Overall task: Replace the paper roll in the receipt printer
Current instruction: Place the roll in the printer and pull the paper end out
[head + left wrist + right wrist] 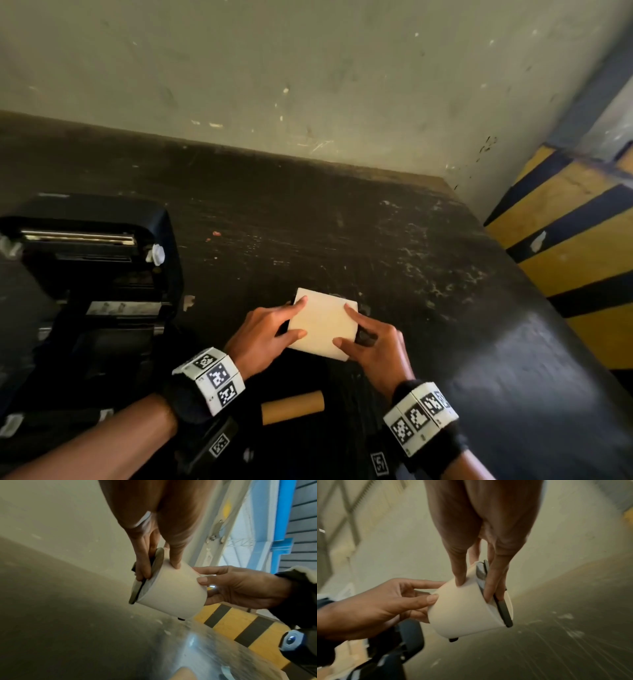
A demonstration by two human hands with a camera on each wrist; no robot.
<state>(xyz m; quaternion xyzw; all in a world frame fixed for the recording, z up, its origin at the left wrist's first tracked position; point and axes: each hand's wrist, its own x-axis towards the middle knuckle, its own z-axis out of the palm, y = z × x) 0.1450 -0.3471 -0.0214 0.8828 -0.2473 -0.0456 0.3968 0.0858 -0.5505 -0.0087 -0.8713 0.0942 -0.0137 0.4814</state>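
A cream paper roll (322, 323) with dark flanged holders at both ends is held above the dark table, between both hands. My left hand (270, 329) grips its left end, thumb on the paper and fingers over the flange (145, 577). My right hand (370, 337) grips the right end the same way, fingers over the dark flange (503, 609). The roll (173, 589) (464, 605) shows fully in both wrist views. The black receipt printer (92, 274) stands open at the left, its bay dark. An empty brown cardboard core (293, 407) lies on the table near me.
The dark, scuffed table (376, 240) runs to a beige wall (308, 68) behind. A yellow-and-black striped barrier (582, 257) stands past the table's right edge. White scraps lie by the printer's front left corner.
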